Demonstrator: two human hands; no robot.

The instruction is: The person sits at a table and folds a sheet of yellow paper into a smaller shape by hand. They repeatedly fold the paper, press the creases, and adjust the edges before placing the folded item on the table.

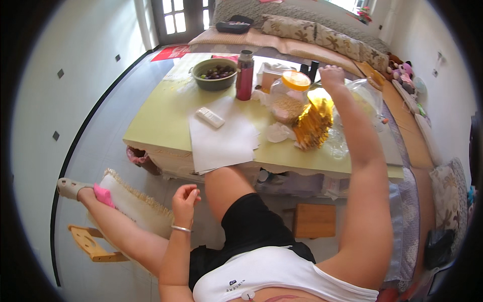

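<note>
My right hand is stretched over the far right of the table, its fingers curled. What they hold, if anything, I cannot make out. Just left of it stand dark upright objects. Below that arm lies a shiny gold packet, against a clear jar with an orange-rimmed lid and pale contents. My left hand, with a bangle at the wrist, is raised beside my bare knee. Its fingers are bent together with nothing visible in them. White paper sheets hang over the near table edge, a white remote-like object on top.
A bowl of dark round fruit and a red flask stand toward the back of the table. Clear plastic bags lie at right. Below are a wooden stool and a wooden-framed seat. A long sofa runs behind.
</note>
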